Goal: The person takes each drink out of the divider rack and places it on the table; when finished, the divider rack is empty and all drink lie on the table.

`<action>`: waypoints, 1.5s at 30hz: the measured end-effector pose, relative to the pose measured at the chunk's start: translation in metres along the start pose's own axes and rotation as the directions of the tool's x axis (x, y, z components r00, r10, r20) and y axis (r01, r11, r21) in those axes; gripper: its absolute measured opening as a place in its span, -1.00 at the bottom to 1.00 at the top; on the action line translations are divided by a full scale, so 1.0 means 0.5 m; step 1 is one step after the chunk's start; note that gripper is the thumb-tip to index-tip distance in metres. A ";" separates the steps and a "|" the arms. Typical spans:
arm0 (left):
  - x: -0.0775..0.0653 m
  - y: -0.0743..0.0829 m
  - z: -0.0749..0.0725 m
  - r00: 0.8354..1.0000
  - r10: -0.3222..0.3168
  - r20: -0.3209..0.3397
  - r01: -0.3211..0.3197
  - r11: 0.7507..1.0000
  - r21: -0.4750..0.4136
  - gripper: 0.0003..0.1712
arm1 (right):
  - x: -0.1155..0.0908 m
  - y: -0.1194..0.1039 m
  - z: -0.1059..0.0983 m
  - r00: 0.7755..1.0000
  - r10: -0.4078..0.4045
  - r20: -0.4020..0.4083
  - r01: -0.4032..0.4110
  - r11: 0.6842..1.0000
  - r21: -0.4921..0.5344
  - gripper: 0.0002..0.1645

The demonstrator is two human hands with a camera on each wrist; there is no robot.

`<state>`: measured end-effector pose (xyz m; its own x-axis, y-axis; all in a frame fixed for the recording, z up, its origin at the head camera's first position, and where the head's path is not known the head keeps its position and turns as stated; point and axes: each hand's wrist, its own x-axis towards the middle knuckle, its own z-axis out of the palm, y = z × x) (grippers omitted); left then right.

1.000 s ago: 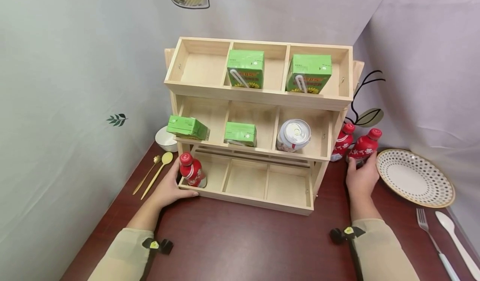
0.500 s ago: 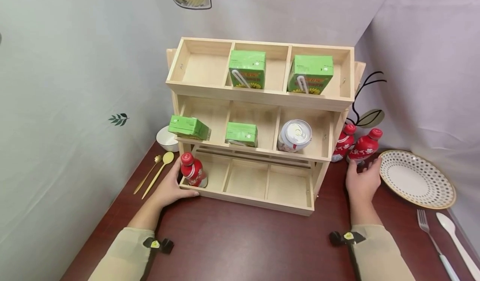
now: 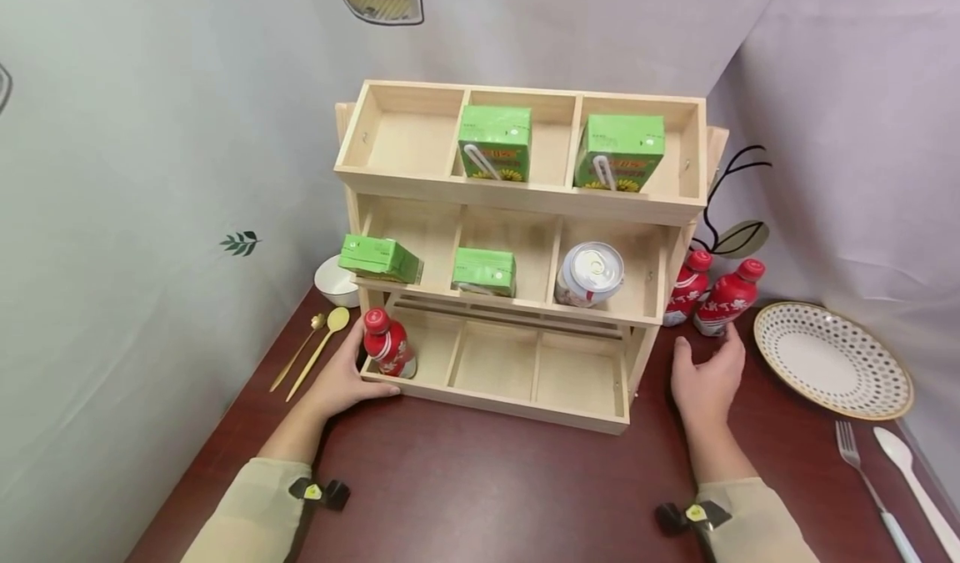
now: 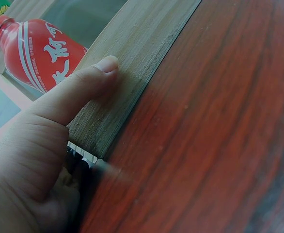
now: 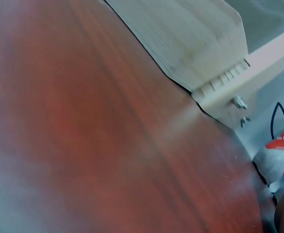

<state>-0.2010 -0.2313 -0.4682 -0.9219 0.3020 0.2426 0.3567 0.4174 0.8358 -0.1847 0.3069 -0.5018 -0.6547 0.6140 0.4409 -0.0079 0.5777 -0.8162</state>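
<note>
My left hand (image 3: 341, 381) holds the front left corner of the wooden rack (image 3: 510, 404), its thumb along the front board and its other fingers partly hidden at the side. Just behind that thumb, a red bottle (image 3: 387, 344) stands in the lowest tier's left compartment; the left wrist view shows its white lettering (image 4: 55, 53). My right hand (image 3: 708, 379) is over the table right of the rack, fingers loosely bent, holding nothing. Beyond its fingertips stand two more red bottles, a nearer one (image 3: 727, 296) and one beside the rack (image 3: 686, 288).
Green drink cartons (image 3: 495, 142) stand on the upper two tiers, with a can (image 3: 590, 273) on the middle tier's right. A dotted plate (image 3: 832, 361), fork (image 3: 847, 446) and white spoon (image 3: 896, 446) lie right. A white bowl (image 3: 336, 279) and gold spoon (image 3: 337, 319) are left.
My right hand has let go of the nearer red bottle on the right and drawn back towards me and slightly left. That bottle stays on the table. My left hand keeps its place on the rack.
</note>
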 end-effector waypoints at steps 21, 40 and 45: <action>0.003 0.004 -0.001 1.000 0.001 -0.005 -0.001 1.000 0.005 0.51 | -0.171 -0.190 -0.017 0.688 -0.700 -0.192 0.711 0.598 0.369 -0.51; 0.001 0.004 -0.003 1.000 0.003 -0.007 -0.003 1.000 0.003 0.51 | -0.225 -0.225 0.035 0.547 -0.837 -0.027 0.765 0.486 0.423 -0.58; -0.002 0.001 -0.001 1.000 -0.001 0.002 0.001 1.000 0.013 0.52 | -0.232 -0.221 0.067 0.504 -0.863 0.014 0.772 0.458 0.440 -0.57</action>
<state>-0.2000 -0.2319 -0.4676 -0.9218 0.3037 0.2409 0.3580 0.4288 0.8294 -0.1333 0.1537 -0.4754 -0.3339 -0.1968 0.9218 -0.8418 0.5022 -0.1977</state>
